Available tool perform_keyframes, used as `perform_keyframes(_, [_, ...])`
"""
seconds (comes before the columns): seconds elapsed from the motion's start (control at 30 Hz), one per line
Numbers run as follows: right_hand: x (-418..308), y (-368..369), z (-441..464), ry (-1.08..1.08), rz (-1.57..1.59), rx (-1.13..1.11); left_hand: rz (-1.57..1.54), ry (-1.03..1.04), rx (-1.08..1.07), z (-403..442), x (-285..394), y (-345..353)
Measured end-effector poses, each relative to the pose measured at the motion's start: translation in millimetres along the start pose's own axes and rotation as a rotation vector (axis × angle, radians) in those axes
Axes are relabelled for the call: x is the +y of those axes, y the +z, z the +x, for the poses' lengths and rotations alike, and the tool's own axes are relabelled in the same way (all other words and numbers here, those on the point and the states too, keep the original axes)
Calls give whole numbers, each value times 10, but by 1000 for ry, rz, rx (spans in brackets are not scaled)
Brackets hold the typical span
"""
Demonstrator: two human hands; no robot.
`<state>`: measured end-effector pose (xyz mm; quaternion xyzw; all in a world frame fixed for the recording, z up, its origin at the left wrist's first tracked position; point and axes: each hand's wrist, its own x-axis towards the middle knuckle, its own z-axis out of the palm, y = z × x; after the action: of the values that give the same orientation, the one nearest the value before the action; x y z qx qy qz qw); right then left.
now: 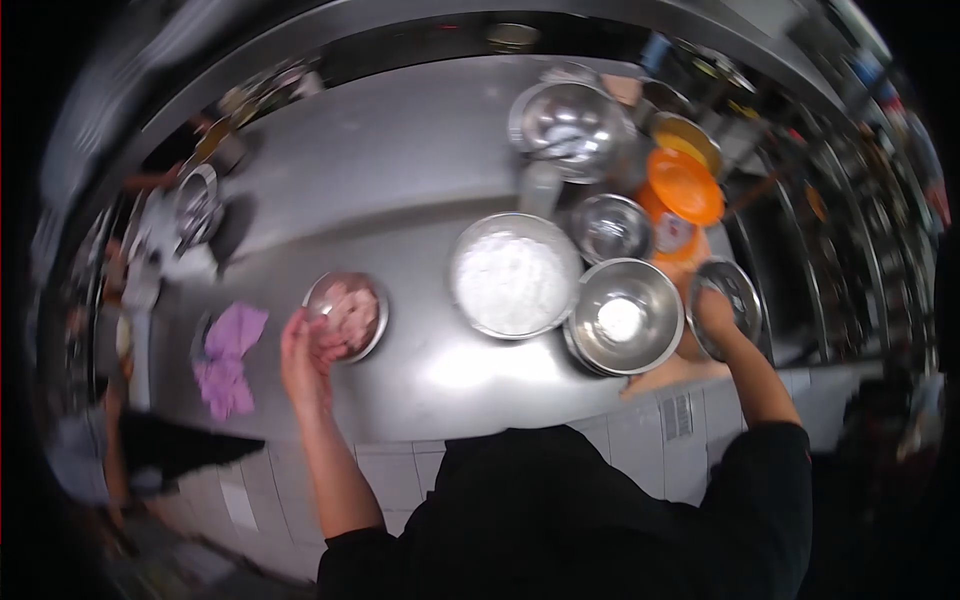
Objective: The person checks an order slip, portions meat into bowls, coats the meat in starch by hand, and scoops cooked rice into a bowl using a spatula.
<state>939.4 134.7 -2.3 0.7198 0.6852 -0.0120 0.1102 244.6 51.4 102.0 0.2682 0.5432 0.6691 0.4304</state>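
My left hand point(303, 360) is at the left rim of a metal bowl point(384, 322) that holds pale pink raw meat point(352, 312). Its fingers are partly spread, and a few reach over the rim beside the meat. On the far right, my right hand point(714, 314) reaches down into another metal bowl point(752, 300). Its fingers look curled, but blur hides what they hold, if anything. Left of that bowl stand a stack of bare steel bowls point(650, 335) and a bowl of white powder point(513, 280).
A smaller steel bowl point(612, 230), a large bowl point(570, 125) with a utensil and orange containers point(685, 188) stand at the right back. Purple cloths point(228, 355) lie on the steel table point(400, 130) at left. Another person point(85, 440) is at the left edge.
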Motion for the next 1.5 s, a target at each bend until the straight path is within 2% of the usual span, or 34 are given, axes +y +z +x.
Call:
perform_keyframes(0.03, [144,188,49,-129,-113,19,21,-12,71,-189,-97,-200])
perform_keyframes(0.07, [446,660,163,-193,-98,147,38,-42,150,-380,-217,-408])
perform_keyframes(0.1, [430,651,172,-103,102,170,52,-75,228,-573,-348,-616])
perform_keyframes(0.13, [681,996,308,-261,131,357,60,-103,281,-775,-490,-814])
perform_keyframes(0.17, [276,330,70,-29,88,4,66,-133,330,-983,-607,-988])
perform_keyframes(0.23, [380,447,212,-7,28,-98,46,-165,437,-1379,-743,-1131])
perform_keyframes(0.37, [908,1213,536,-49,253,165,61,-254,558,-1742,-903,-1234])
perform_keyframes(0.4, [796,1092,560,-33,-118,86,52,-244,569,-1760,-900,-1258])
perform_keyframes(0.43, [825,1130,620,-43,-115,98,72,-229,572,-1758,-878,-1287])
perform_keyframes(0.5, [978,1224,626,-352,-233,181,88,-199,579,-1702,-811,-1351])
perform_keyframes(0.53, [959,1238,607,-357,-231,191,91,-159,566,-1652,-771,-1380])
perform_keyframes(0.63, [607,871,486,51,239,76,111,-97,534,-1473,-651,-1456])
perform_keyframes(0.7, [371,609,416,178,388,75,137,-82,503,-1282,-566,-1516])
perform_keyframes(0.8, [650,743,421,4,162,60,220,-87,401,-970,-467,-1608])
perform_keyframes(1.0, [377,500,-5,233,209,65,274,-128,167,-219,-289,-1577])
perform_keyframes(1.17, [114,401,-175,408,311,113,318,-347,-36,459,-439,-1091])
perform_keyframes(1.2, [63,368,-205,448,336,121,321,-351,-99,604,-573,-1069])
perform_keyframes(1.27, [-23,282,-224,515,391,116,363,-195,-109,874,-905,-1182])
perform_keyframes(1.33, [-82,253,-231,556,448,97,505,-128,-107,907,-689,-970])
perform_keyframes(1.43, [-109,233,-187,556,500,29,550,-74,-188,873,-255,-491])
perform_keyframes(1.5, [-116,157,-118,456,410,-79,316,-71,-228,616,240,270])
